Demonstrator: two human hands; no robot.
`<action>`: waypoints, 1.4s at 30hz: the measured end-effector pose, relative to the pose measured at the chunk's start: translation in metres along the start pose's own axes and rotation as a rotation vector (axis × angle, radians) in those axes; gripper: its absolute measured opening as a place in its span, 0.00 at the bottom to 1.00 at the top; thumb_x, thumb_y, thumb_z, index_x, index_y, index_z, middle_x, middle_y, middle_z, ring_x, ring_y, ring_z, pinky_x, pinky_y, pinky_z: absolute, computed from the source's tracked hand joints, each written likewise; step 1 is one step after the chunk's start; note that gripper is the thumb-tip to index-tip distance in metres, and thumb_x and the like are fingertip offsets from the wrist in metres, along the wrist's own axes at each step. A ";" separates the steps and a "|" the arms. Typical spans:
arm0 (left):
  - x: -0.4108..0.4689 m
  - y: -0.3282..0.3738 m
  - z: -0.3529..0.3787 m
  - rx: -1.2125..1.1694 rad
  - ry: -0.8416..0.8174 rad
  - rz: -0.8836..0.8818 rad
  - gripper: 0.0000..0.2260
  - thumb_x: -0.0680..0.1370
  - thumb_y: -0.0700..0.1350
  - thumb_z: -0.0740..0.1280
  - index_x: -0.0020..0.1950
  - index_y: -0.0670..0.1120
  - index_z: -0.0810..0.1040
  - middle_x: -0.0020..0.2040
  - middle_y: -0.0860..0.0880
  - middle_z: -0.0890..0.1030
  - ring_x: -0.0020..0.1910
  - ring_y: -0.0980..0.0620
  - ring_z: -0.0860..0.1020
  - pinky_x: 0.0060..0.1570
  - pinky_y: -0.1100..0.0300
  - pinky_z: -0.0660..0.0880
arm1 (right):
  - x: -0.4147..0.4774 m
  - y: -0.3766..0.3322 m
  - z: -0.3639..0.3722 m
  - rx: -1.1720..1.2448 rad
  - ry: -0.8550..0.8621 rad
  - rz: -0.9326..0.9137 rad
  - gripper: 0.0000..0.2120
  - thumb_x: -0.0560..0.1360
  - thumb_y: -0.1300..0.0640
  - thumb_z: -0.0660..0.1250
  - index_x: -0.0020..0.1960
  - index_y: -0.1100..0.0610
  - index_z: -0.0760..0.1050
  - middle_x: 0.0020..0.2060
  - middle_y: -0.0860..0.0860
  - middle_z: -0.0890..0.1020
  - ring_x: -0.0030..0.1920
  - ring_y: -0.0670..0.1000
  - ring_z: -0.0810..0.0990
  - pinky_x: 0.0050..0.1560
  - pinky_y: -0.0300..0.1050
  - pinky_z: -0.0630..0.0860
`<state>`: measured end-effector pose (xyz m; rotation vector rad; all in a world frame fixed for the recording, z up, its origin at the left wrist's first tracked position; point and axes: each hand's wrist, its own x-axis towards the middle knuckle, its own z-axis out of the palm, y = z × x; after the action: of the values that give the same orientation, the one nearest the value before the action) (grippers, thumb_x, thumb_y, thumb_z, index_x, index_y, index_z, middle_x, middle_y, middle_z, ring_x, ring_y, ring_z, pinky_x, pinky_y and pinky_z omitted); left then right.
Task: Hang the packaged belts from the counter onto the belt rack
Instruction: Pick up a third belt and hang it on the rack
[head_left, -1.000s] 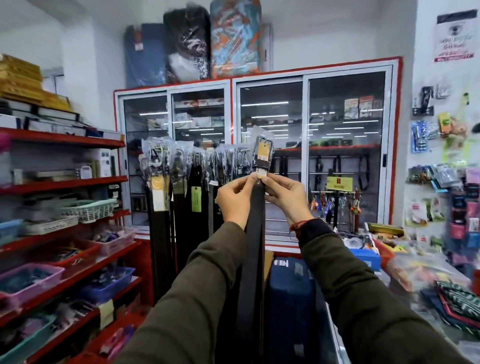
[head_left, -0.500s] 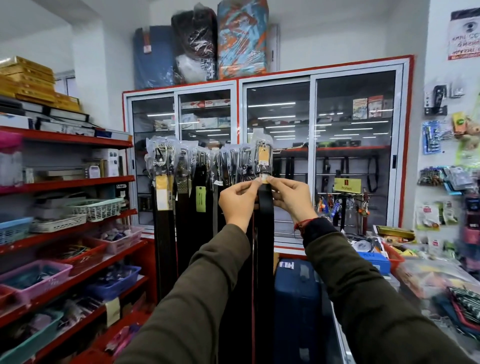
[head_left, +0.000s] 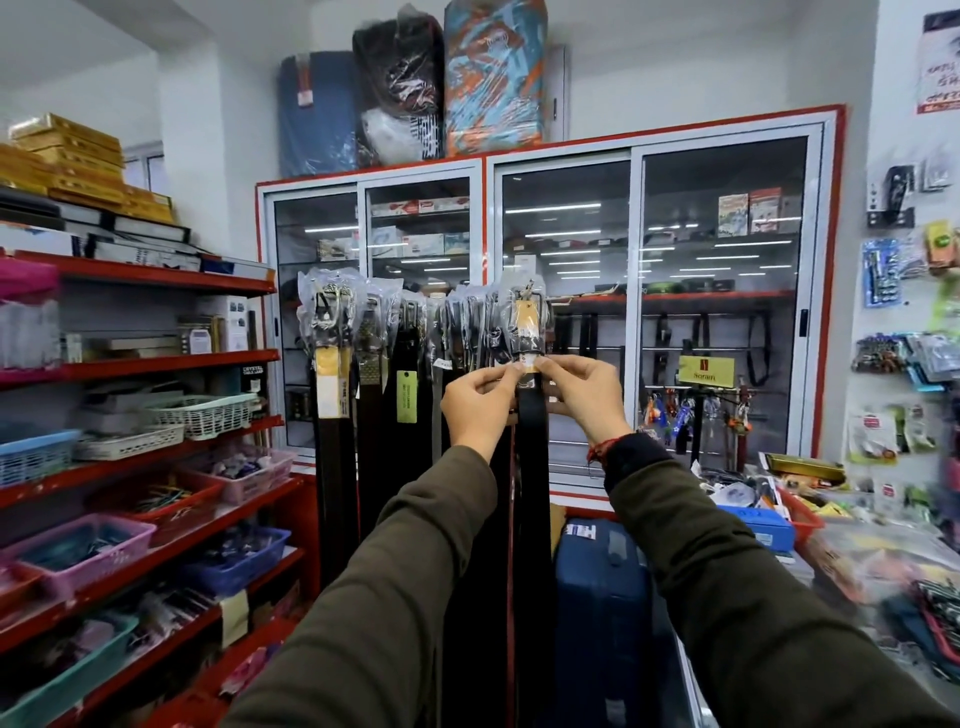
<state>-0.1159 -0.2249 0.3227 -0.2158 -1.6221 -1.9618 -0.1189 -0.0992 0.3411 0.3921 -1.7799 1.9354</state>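
Note:
A black packaged belt (head_left: 531, 441) in clear plastic hangs straight down at the right end of the belt rack (head_left: 415, 312). Its buckle with a tan tag sits level with the other buckles. My left hand (head_left: 480, 402) and my right hand (head_left: 584, 397) pinch the belt's plastic just below the buckle, one on each side. Several other bagged dark belts (head_left: 374, 426) hang in a row to the left. The rack's bar is hidden behind the plastic tops.
Red shelves (head_left: 156, 364) with baskets and boxes run along the left. A glass-door cabinet (head_left: 639, 312) stands behind the rack. A blue suitcase (head_left: 602, 597) sits below my right arm. The cluttered counter (head_left: 857, 545) lies to the right.
The belt's buckle end has dropped from above the row to level with the other hanging belts. Both hands stayed pinched on it just below the buckle.

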 end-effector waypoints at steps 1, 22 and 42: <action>0.001 0.000 -0.001 0.061 -0.014 0.034 0.11 0.76 0.46 0.75 0.55 0.41 0.86 0.46 0.43 0.87 0.48 0.44 0.87 0.48 0.49 0.86 | 0.000 0.002 0.000 -0.130 0.034 -0.075 0.16 0.77 0.56 0.71 0.62 0.61 0.80 0.54 0.59 0.85 0.55 0.58 0.85 0.55 0.54 0.83; 0.060 -0.013 -0.033 1.274 -0.280 0.844 0.30 0.85 0.49 0.55 0.84 0.50 0.43 0.85 0.49 0.42 0.84 0.47 0.43 0.82 0.45 0.52 | 0.043 0.051 0.008 -1.166 -0.046 -0.713 0.31 0.83 0.41 0.48 0.82 0.46 0.41 0.81 0.41 0.43 0.82 0.52 0.40 0.80 0.64 0.48; 0.054 0.031 -0.206 1.036 0.174 0.949 0.27 0.85 0.45 0.55 0.83 0.48 0.53 0.85 0.50 0.52 0.84 0.49 0.45 0.83 0.49 0.39 | -0.016 0.025 0.176 -0.883 0.009 -1.045 0.28 0.83 0.49 0.53 0.81 0.53 0.55 0.82 0.51 0.55 0.82 0.56 0.49 0.79 0.66 0.47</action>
<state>-0.0964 -0.4390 0.3232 -0.2978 -1.7270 -0.3430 -0.1374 -0.2765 0.3319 0.7555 -1.6820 0.3914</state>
